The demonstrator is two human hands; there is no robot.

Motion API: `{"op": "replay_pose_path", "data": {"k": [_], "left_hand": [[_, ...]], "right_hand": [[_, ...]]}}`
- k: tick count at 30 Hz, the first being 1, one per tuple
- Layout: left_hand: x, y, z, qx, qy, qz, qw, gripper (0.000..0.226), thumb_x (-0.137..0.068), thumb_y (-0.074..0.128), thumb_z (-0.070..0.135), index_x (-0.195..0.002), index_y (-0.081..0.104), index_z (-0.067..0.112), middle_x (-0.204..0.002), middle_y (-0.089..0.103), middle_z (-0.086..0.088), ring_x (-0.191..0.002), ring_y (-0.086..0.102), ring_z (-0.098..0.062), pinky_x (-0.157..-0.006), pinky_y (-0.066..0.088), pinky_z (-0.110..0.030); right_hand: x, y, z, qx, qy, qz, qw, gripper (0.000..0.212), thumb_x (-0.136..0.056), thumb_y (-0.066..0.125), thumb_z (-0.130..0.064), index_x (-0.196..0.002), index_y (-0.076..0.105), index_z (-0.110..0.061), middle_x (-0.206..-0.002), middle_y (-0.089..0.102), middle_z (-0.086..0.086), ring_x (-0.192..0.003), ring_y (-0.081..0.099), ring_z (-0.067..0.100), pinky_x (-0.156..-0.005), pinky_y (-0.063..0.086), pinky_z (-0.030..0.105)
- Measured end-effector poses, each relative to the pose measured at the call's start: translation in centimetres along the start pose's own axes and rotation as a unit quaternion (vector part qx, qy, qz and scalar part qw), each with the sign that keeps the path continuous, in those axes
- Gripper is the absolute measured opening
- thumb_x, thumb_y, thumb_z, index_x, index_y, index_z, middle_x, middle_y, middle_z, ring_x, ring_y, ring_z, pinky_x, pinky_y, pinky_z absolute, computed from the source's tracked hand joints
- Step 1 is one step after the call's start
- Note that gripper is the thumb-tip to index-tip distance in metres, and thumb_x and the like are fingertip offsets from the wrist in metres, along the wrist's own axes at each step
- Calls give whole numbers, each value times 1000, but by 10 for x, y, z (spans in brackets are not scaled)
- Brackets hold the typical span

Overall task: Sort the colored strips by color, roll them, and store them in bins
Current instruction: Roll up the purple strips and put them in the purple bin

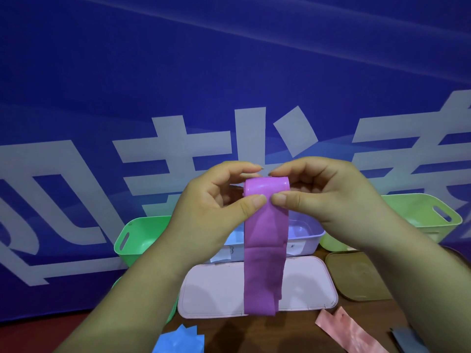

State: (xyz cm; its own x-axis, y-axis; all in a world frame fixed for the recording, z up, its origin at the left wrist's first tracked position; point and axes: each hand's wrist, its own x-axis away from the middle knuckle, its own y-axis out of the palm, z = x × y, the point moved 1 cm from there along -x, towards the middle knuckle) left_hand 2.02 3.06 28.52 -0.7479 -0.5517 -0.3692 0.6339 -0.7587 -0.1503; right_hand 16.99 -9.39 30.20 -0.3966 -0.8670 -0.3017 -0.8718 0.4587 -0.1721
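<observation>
Head view, read from the left edge across: a blue banner [229, 72] with large white characters is seen filling the background behind the counter [293, 332]. At the centre left of the frame a green bin [137, 235] is set at the back of the counter. At the lower left a blue strip [178, 340] is laid flat near the bottom edge.

The left hand [216, 202] is held up in the middle of the frame, its thumb and curled fingers closed on the rolled top of the purple strip [263, 250]. This strip is held in the air between both hands. Its upper end is wound into a small roll and the rest is hung straight down in front of a pale lavender bin [305, 233] and a pink lid [216, 289]. The right hand [326, 197] is pinched on the roll from the other side, its thumb tip nearly touching the left thumb tip.

Right of the pink lid a brown lid [356, 273] is laid on the counter, and below it a pink strip [349, 332] is spread flat. At the far right a light green bin [420, 212] is placed at the back, and a grey strip [410, 342] is partly seen at the lower right edge.
</observation>
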Motion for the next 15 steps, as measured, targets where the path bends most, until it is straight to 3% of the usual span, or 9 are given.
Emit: {"op": "replay_pose_path", "data": {"k": [7, 10, 15], "left_hand": [[-4, 2, 0, 28, 25, 52, 998, 30, -72, 80, 2, -94, 75, 20, -98, 75, -8, -90, 72, -27, -79, 61, -35], [-5, 3, 3, 36, 17, 57, 998, 29, -65, 79, 9, -92, 76, 22, -92, 77, -3, -85, 73, -19, -75, 59, -27], [-6, 5, 5, 48, -13, 60, 997, 31, -67, 79, 0, -92, 75, 18, -89, 78, -4, -80, 73, -15, -70, 57, -20]], "right_hand": [[-4, 0, 4, -71, 63, 4, 995, 34, -69, 78, -5, -101, 73, -13, -93, 76, 10, -85, 74, 23, -76, 59, 27], [-4, -2, 4, -104, 84, -4, 991, 37, -64, 77, -10, -101, 73, -13, -92, 76, 11, -84, 73, 23, -74, 57, 26], [-2, -5, 0, -9, 54, -17, 998, 27, -76, 77, -6, -100, 72, -14, -95, 76, 5, -84, 74, 23, -74, 60, 27]]}}
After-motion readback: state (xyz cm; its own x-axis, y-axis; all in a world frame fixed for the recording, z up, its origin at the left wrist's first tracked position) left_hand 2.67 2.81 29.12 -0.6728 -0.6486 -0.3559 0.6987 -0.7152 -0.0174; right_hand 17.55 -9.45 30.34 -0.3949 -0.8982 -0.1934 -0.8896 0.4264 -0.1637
